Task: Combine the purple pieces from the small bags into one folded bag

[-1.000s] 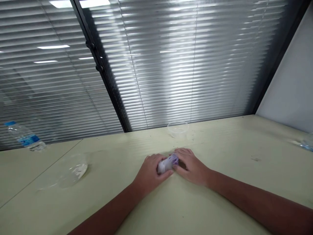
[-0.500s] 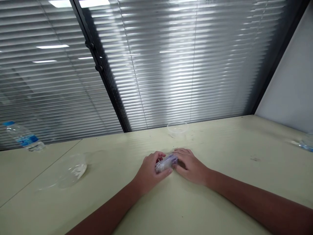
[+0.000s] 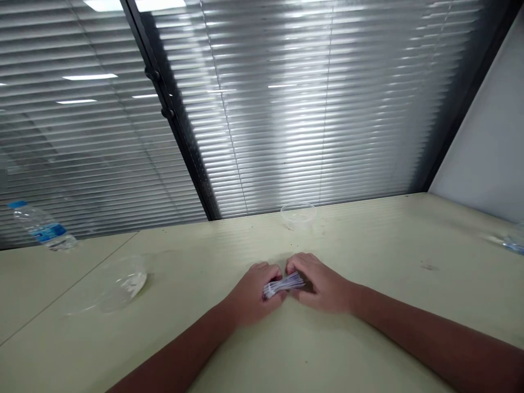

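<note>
A small stack of cards (image 3: 284,285), its thin layered edges white and purple, is held low over the table between my two hands. My left hand (image 3: 257,292) is closed around the left end, thumb along the near side and fingers on the far side. On the right end my right hand (image 3: 321,281) grips with bent fingers above and the thumb below. The edges bunch and spread unevenly along the stack. My palms and fingers hide part of both ends, and the card faces do not show.
A clear round plastic container (image 3: 298,213) stands near the table's back edge. To the left, clear plastic pieces (image 3: 123,284) lie on the pale table (image 3: 311,349), with a blue-capped water bottle (image 3: 47,232) behind. Another bottle (image 3: 514,243) is cut off at the right. Window blinds rise behind.
The stack has turned so that its layered edges face me. My fingers have curled in more around both ends, and both hands have shifted slightly nearer to me.
</note>
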The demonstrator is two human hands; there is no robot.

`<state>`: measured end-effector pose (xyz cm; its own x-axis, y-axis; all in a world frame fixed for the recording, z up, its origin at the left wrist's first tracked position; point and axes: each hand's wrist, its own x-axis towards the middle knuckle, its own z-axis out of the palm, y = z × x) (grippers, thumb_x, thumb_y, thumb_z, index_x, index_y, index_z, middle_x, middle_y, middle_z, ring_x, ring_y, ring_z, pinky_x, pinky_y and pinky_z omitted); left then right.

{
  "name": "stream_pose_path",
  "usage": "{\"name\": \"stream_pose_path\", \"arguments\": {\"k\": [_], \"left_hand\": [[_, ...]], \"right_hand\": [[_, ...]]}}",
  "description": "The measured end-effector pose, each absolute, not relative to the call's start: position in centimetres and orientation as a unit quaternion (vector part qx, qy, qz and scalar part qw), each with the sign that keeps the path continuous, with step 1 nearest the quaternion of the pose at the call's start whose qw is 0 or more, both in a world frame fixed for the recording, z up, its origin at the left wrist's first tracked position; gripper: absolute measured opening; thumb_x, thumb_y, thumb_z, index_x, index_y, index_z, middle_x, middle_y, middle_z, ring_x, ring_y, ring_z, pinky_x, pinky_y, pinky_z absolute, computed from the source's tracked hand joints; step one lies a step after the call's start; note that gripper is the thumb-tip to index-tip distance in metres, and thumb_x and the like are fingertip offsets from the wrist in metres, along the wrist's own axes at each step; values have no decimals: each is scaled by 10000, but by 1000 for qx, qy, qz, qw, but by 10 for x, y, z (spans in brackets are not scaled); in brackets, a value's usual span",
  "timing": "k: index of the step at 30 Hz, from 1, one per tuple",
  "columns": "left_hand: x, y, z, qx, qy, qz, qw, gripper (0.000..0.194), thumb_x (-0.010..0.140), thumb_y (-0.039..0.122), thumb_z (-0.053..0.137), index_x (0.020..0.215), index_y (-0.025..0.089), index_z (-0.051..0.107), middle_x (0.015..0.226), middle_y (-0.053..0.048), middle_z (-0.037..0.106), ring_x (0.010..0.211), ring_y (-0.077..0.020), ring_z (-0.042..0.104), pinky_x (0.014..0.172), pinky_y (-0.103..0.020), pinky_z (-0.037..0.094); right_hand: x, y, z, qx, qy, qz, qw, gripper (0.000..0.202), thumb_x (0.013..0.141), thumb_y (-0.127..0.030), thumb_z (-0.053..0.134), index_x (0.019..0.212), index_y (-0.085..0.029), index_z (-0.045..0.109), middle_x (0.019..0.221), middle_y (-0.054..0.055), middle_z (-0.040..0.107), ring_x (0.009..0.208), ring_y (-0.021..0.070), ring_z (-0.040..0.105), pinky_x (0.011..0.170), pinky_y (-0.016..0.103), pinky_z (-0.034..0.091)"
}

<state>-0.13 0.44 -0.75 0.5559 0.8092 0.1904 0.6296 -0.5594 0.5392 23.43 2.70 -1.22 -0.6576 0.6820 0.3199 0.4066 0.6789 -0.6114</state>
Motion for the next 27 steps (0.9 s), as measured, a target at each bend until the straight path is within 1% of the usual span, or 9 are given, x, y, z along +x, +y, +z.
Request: {"name": "stream_pose_path", "arguments": {"k": [2, 4, 7, 10, 12, 15, 20, 23, 27], "left_hand": [[-2, 4, -6, 871, 390, 212, 211, 97, 886, 235, 559, 839, 192, 486, 804, 15, 550, 765, -171, 471, 774, -320, 341], [-3, 3, -4, 876, 377, 214, 212, 110, 907, 250, 554, 846, 193, 482, 803, 18, 546, 758, -168, 469, 782, -322, 345], [-3, 2, -5, 874, 382, 213, 213, 233, 960, 398, 579, 870, 195, 507, 827, 8, 565, 773, -175, 489, 778, -327, 351], [-2, 0, -6, 863, 405, 218, 208, 318, 973, 514, 576, 924, 201, 545, 855, -5, 590, 791, -188, 509, 775, -336, 359], [-2, -1, -5, 853, 426, 227, 199, 305, 976, 508, 574, 953, 205, 558, 851, -7, 595, 787, -191, 515, 768, -341, 363], [-2, -2, -4, 840, 447, 255, 171, 230, 967, 434, 597, 977, 205, 576, 874, -13, 612, 816, -198, 537, 780, -349, 373], [-3, 4, -8, 819, 486, 284, 117, 155, 917, 356, 672, 958, 216, 623, 913, -1, 654, 867, -198, 581, 820, -360, 385], [-5, 8, -12, 810, 509, 275, 100, 151, 936, 358, 649, 901, 213, 624, 897, 5, 657, 871, -195, 585, 813, -358, 390], [-5, 11, -14, 822, 514, 235, 77, 246, 958, 376, 615, 807, 189, 563, 860, -15, 621, 851, -207, 554, 776, -358, 392]], "right_hand": [[234, 25, -9, -283, -883, 255, 274, 304, 787, -154, 713, 1038, -221, 555, 1006, 7, 617, 955, 192, 538, 924, 349, 410], [234, 24, -6, -263, -890, 255, 272, 268, 817, -152, 700, 1030, -222, 555, 997, 2, 618, 947, 185, 542, 937, 350, 399], [233, 25, -4, -252, -896, 257, 261, 178, 883, -136, 631, 1021, -222, 559, 986, 2, 618, 936, 179, 550, 926, 345, 394], [233, 27, -7, -266, -890, 255, 267, 173, 878, -97, 588, 1002, -215, 556, 984, 3, 615, 944, 180, 547, 940, 350, 386], [233, 30, -11, -302, -872, 259, 284, 194, 838, -83, 586, 983, -210, 561, 970, 4, 611, 941, 186, 540, 926, 351, 388], [232, 33, -17, -377, -832, 264, 309, 192, 799, -87, 574, 950, -204, 579, 942, 10, 605, 918, 194, 537, 886, 351, 396], [231, 36, -21, -455, -803, 219, 317, 131, 820, -133, 560, 930, -198, 593, 940, 23, 611, 928, 211, 544, 936, 398, 390], [230, 38, -24, -447, -814, 198, 315, 157, 832, -153, 568, 977, -200, 608, 1012, 38, 633, 1021, 227, 560, 1003, 416, 374], [230, 38, -26, -429, -823, 188, 321, 265, 826, -171, 597, 1087, -214, 606, 1152, 48, 644, 1171, 246, 546, 1089, 428, 330]]}}
